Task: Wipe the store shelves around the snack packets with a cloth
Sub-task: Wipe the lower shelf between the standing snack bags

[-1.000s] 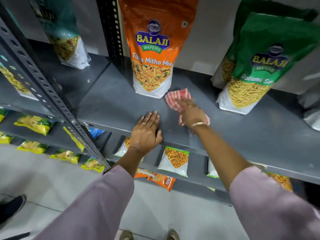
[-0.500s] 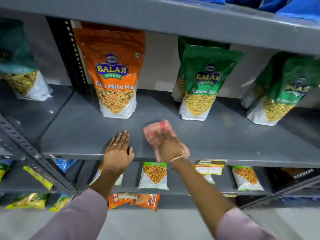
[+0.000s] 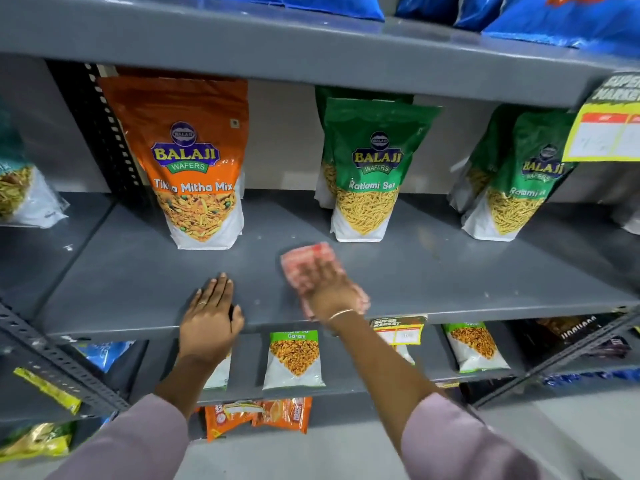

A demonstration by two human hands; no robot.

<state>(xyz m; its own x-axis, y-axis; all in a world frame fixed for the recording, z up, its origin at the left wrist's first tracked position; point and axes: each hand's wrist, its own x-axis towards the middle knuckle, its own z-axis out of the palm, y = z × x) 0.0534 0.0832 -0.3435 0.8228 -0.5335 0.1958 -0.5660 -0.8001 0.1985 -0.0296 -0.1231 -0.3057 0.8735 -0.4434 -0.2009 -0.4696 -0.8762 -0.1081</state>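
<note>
A grey metal shelf (image 3: 450,271) carries an orange snack packet (image 3: 194,161) at the left, a green packet (image 3: 372,168) in the middle and another green packet (image 3: 516,178) at the right. My right hand (image 3: 329,289) presses a red-and-white checked cloth (image 3: 304,259) flat on the shelf, in front of the gap between the orange and middle green packets. The cloth is blurred with motion. My left hand (image 3: 211,313) rests flat, fingers together, on the shelf's front edge, holding nothing.
Blue packets (image 3: 571,19) line the shelf above. Small packets (image 3: 294,358) lie on the lower shelves. A slotted upright post (image 3: 107,133) stands left of the orange packet. Yellow price tags (image 3: 606,133) hang at the right, and one (image 3: 398,329) hangs on this shelf's front edge.
My right hand drew the cloth from beside the orange packet toward the shelf's front. The view swung up and right, showing more of the shelf. My left hand stayed planted.
</note>
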